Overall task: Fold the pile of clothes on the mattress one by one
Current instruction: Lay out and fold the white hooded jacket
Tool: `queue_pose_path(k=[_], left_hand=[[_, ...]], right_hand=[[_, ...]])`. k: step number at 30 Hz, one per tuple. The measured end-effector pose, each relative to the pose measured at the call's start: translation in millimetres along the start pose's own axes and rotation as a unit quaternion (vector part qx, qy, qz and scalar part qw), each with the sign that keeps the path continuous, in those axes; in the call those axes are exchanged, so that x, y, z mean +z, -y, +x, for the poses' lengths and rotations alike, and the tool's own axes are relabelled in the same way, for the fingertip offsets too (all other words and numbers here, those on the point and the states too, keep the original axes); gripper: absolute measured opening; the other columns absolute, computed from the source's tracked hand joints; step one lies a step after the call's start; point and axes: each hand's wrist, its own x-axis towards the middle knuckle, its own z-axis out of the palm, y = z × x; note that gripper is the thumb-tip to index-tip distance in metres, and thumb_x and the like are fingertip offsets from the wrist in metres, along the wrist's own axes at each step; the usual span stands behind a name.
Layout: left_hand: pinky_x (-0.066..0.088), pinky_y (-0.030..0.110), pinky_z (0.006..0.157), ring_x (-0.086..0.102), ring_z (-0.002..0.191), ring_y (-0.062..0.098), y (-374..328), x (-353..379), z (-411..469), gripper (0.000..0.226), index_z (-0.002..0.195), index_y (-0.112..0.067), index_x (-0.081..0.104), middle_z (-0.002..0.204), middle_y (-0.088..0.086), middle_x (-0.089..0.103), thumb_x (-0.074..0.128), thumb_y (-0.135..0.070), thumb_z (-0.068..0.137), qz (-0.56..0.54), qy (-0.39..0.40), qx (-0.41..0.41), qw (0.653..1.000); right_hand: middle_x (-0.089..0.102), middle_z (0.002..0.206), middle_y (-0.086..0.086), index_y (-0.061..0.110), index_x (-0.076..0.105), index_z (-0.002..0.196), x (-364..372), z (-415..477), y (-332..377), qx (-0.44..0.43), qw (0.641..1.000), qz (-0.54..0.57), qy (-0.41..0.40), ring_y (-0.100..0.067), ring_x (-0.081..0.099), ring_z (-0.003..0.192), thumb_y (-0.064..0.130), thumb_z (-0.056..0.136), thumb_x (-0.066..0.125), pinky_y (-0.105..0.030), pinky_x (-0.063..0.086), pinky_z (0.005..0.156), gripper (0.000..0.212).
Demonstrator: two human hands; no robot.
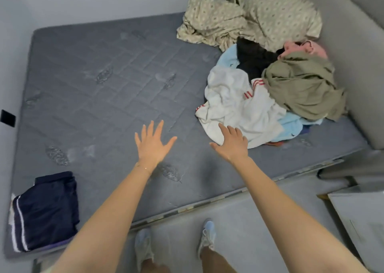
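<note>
A pile of clothes lies at the right side of the grey quilted mattress (104, 81). On top are a white garment with red stripes (234, 104), an olive garment (301, 85), a black one (253, 58), a pink one (303, 47) and light blue fabric (291, 125). My right hand (232, 142) stretches flat, its fingertips at the near edge of the white garment. Over bare mattress to the left of the pile, my left hand (152, 142) has its fingers spread and holds nothing. A folded navy garment with white stripes (45, 212) sits at the near left corner.
Crumpled beige patterned bedding (249, 17) fills the far right corner against the wall. A grey upholstered panel (357, 64) borders the mattress on the right. My feet in pale shoes (174, 243) stand on the floor at the mattress's near edge. A pale box (359, 216) is at the lower right.
</note>
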Motion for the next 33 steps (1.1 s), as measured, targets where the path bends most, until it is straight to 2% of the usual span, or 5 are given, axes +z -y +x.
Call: queue_pose_path(k=[5, 12, 23, 29, 33], left_hand=[[-0.004, 0.052, 0.117, 0.0, 0.15, 0.022, -85, 14, -5, 0.074, 0.153, -0.033, 0.019, 0.163, 0.0, 0.009, 0.044, -0.064, 0.091, -0.038, 0.016, 0.024, 0.999], [-0.008, 0.051, 0.117, -0.005, 0.15, 0.02, -138, 23, 6, 0.074, 0.153, -0.034, 0.018, 0.163, -0.001, 0.007, 0.045, -0.065, 0.091, -0.061, 0.038, 0.048, 0.996], [-0.007, 0.051, 0.117, -0.002, 0.15, 0.022, -233, 40, 78, 0.072, 0.153, -0.032, 0.019, 0.163, 0.001, 0.009, 0.044, -0.062, 0.092, 0.023, 0.042, 0.17, 0.984], [-0.006, 0.05, 0.117, 0.0, 0.15, 0.022, -298, 66, 120, 0.073, 0.153, -0.033, 0.017, 0.163, 0.0, 0.009, 0.043, -0.063, 0.092, 0.039, 0.064, 0.177, 0.981], [-0.004, 0.05, 0.117, 0.003, 0.15, 0.024, -333, 92, 153, 0.073, 0.153, -0.032, 0.018, 0.163, 0.001, 0.009, 0.043, -0.063, 0.092, 0.049, 0.081, 0.163, 0.982]], right_hand=[[0.016, 0.16, 0.0, 0.031, 0.016, 0.153, -41, -1, -71, 0.012, 1.0, 0.0, 0.003, -0.026, 0.007, 0.148, 0.053, 0.091, 0.051, -0.049, 0.012, 0.117, 0.074], [0.015, 0.161, -0.002, 0.031, 0.013, 0.154, -71, 8, -127, 0.032, 0.999, -0.003, 0.004, -0.027, 0.006, 0.148, 0.054, 0.092, 0.05, -0.048, 0.011, 0.117, 0.075], [0.018, 0.159, -0.004, 0.03, 0.014, 0.154, -108, 63, -195, 0.101, 0.994, 0.03, -0.034, -0.026, 0.011, 0.147, 0.057, 0.091, 0.049, -0.049, 0.013, 0.117, 0.078], [0.017, 0.16, -0.005, 0.029, 0.014, 0.154, -126, 117, -247, 0.122, 0.991, 0.047, -0.033, -0.026, 0.011, 0.147, 0.057, 0.091, 0.049, -0.047, 0.012, 0.118, 0.077], [0.026, 0.155, -0.005, 0.028, 0.018, 0.153, -137, 168, -286, 0.11, 0.992, 0.049, -0.037, -0.025, 0.017, 0.144, 0.055, 0.09, 0.053, -0.048, 0.018, 0.116, 0.076]])
